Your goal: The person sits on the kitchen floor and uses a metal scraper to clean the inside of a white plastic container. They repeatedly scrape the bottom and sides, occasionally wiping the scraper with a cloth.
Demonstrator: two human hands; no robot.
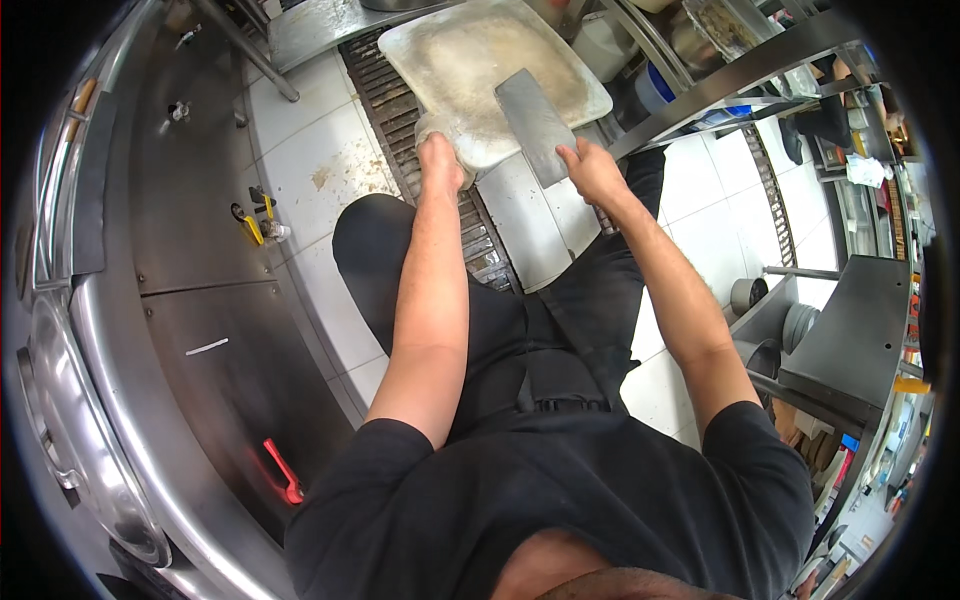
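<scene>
A large white cutting board (457, 67), stained brown across its middle, is in front of me above the floor. At its near left corner my left hand (442, 166) is closed on a pale, wet-looking cloth (429, 129). Whether these fingers also grip the board's edge is hidden. In my right hand (596, 174) is a cleaver (534, 124) with a broad grey blade. The blade slants over the board's near edge, its far end above the stained surface. I cannot tell if blade and board touch. My fingers cover most of the cleaver's handle.
A slatted floor drain (486, 251) runs beneath the board between white tiles (300, 161). Steel cabinet panels (202, 225) with a red valve handle (283, 472) stand on the left. To the right are a steel shelf rail (720, 75) and a grey steel counter (847, 322). A person's dark shoe (790, 140) shows beyond.
</scene>
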